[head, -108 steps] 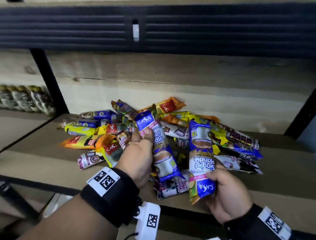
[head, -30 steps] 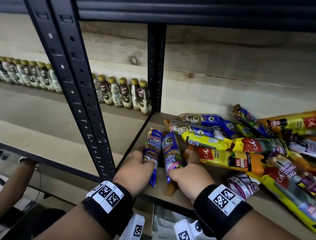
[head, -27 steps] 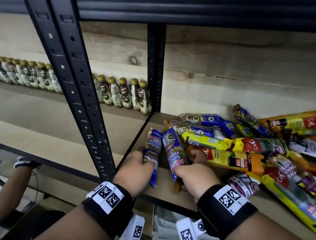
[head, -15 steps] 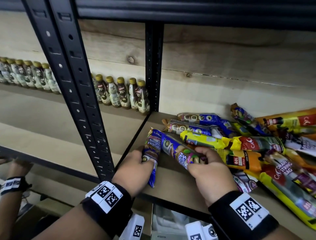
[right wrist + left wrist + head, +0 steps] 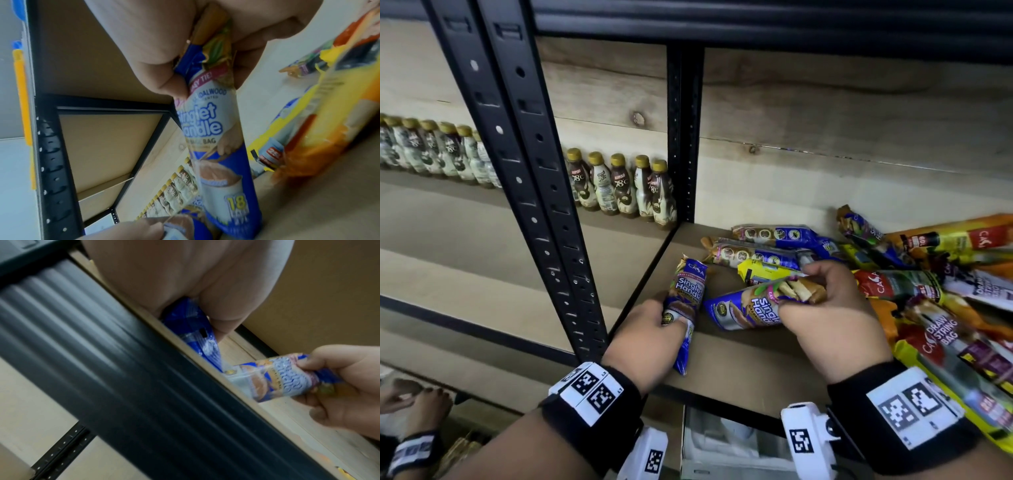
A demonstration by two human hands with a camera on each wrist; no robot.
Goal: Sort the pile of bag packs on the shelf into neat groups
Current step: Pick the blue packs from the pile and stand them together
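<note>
Two blue "Singlet Handle" packs are at the shelf's front left corner. My left hand (image 5: 654, 330) grips the first blue pack (image 5: 687, 298), which lies lengthwise pointing to the back wall; it shows under the palm as the first blue pack (image 5: 195, 335). My right hand (image 5: 822, 308) holds the second blue pack (image 5: 750, 308) by its far end, turned crosswise just right of the first; the wrist views show this second blue pack (image 5: 218, 146) (image 5: 287, 379) pinched between thumb and fingers. The pile of mixed packs (image 5: 914, 274) spreads right of my hands.
Black shelf uprights (image 5: 544, 205) stand left of my hands, with a thinner post (image 5: 683, 137) at the back. Brown drink bottles (image 5: 619, 186) line the neighbouring shelf's back wall. The wooden shelf board (image 5: 750, 363) has bare room at the front. Another person's hand (image 5: 410, 404) shows lower left.
My right hand has swung the second blue pack from lengthwise beside the first to crosswise, shifting right toward the pile. The left hand has stayed on the first pack.
</note>
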